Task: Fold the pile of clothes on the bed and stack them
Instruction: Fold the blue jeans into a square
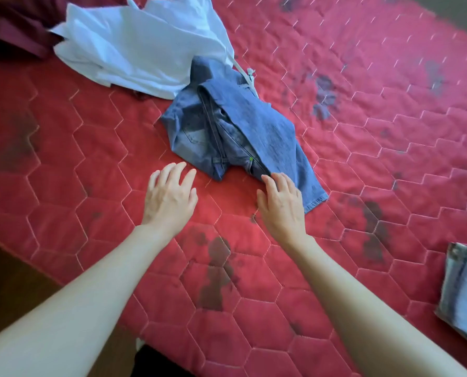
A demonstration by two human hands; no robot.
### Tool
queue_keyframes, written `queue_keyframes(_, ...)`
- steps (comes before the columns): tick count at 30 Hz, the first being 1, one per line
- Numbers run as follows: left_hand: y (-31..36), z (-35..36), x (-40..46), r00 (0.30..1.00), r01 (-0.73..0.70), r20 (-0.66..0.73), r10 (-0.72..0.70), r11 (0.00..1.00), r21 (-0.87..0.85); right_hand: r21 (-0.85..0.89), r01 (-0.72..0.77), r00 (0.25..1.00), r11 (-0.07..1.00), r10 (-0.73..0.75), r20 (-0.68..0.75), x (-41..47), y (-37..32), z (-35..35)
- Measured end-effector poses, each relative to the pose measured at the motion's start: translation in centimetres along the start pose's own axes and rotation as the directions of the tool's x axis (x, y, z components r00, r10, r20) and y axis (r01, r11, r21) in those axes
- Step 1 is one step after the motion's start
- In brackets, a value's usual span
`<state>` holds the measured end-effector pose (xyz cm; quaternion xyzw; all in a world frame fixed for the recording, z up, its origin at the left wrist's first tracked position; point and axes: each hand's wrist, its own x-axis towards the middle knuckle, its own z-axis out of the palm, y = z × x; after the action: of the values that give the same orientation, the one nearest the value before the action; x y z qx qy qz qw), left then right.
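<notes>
- Head view: a pair of blue jeans (pixel 237 131) is lying partly folded near the middle of a bed covered by a red quilted bedspread (pixel 362 131) stitched in hexagons and marked with dark patches.
- The right hand (pixel 282 202) is reaching forward palm down, its fingers only slightly bent, with the fingertips (pixel 274 178) touching the near edge of the jeans beside the hem of a leg; it is not gripping the cloth.
- The left hand (pixel 169 197) is spreading its fingers, relaxed and palm down, over the bedspread just left of the jeans, holding nothing; whether it is touching the bedspread I cannot tell.
- A crumpled white garment (pixel 134 44) is lying behind the jeans, its edge meeting their far end, with a pale drawstring trailing over the denim.
- A dark maroon garment (pixel 17 31) is sitting at the far left corner, partly under the white one.
- A folded light-blue denim piece (pixel 463 292) is resting at the right edge of the bed, well apart from the jeans.
</notes>
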<state>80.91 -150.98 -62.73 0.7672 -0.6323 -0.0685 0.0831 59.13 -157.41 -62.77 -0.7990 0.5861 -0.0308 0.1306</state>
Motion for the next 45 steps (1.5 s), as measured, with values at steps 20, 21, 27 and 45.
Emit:
queue_keyframes(20,-9.1,3.7,22.8,0.974,-0.175,0.124,0.188,0.978,-0.112,-0.059,-0.116,0.993,0.992,0.113,-0.038,21.1,-6.8,4.7)
queue_keyframes(21,-8.9,4.0,23.8,0.970,-0.185,0.131,0.205,0.971,-0.150,-0.065,-0.109,0.994,0.992,0.107,-0.038,22.0,-7.2,5.0)
queue_keyframes(27,-6.3,5.4,29.2,0.934,-0.265,0.143,0.329,0.902,-0.339,-0.092,-0.106,0.994,0.990,0.103,-0.046,25.5,-8.0,5.5)
queue_keyframes(45,-7.5,-1.1,10.4,0.590,-0.797,-0.280,0.757,0.602,-0.053,0.016,0.223,0.961,0.975,-0.218,-0.170,3.6,-6.8,0.0)
